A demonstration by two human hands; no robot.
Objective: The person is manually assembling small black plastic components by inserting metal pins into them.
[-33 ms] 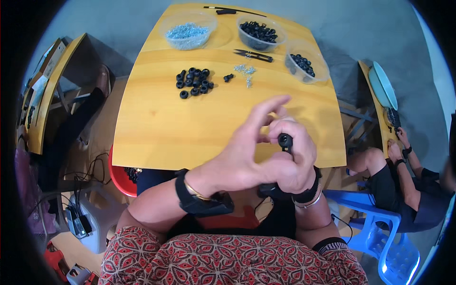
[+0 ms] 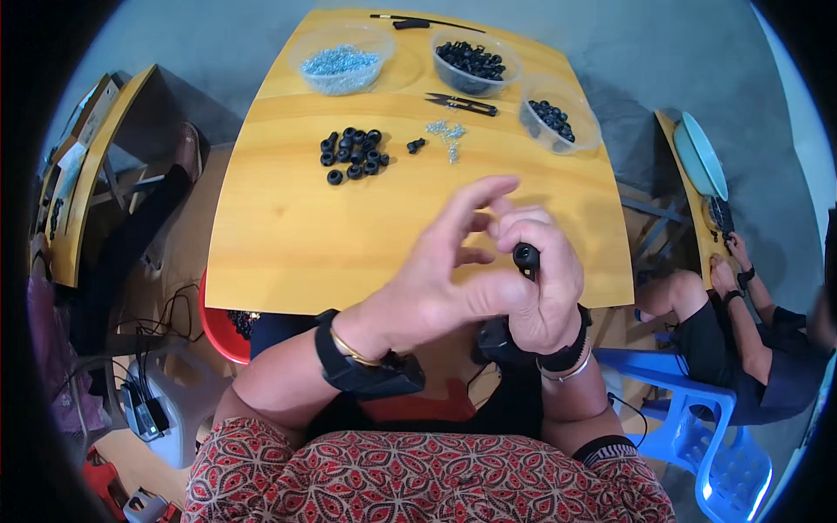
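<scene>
My right hand (image 2: pixel 556 292) is closed round a small black plastic part (image 2: pixel 526 254), whose round, hollow end points up; its lower portion is mostly hidden by the fingers. Against it comes my left hand (image 2: pixel 418 283), fingers curved and spread apart, its thumb reaching over to the right hand beside the part. Beyond the hands lies a cluster of round black parts (image 2: pixel 357 156) on the table. Just right of that cluster sits one small black piece (image 2: pixel 416 146), and next to it are scattered small silvery screws (image 2: pixel 446 131).
Clear plastic bowls hold silvery pieces (image 2: pixel 340 61), black parts (image 2: pixel 471 59) and round black parts (image 2: pixel 551 120). Black thread snips (image 2: pixel 462 104) lie between them. A red basin (image 2: pixel 218 324) stands below the table (image 2: pixel 279 253). At right are a blue stool (image 2: pixel 715 401) and a co-worker's hands (image 2: pixel 728 270).
The black part in my right hand has tilted slightly, and less of its stem shows. My left hand has shifted a little, its thumb lying higher against the right hand.
</scene>
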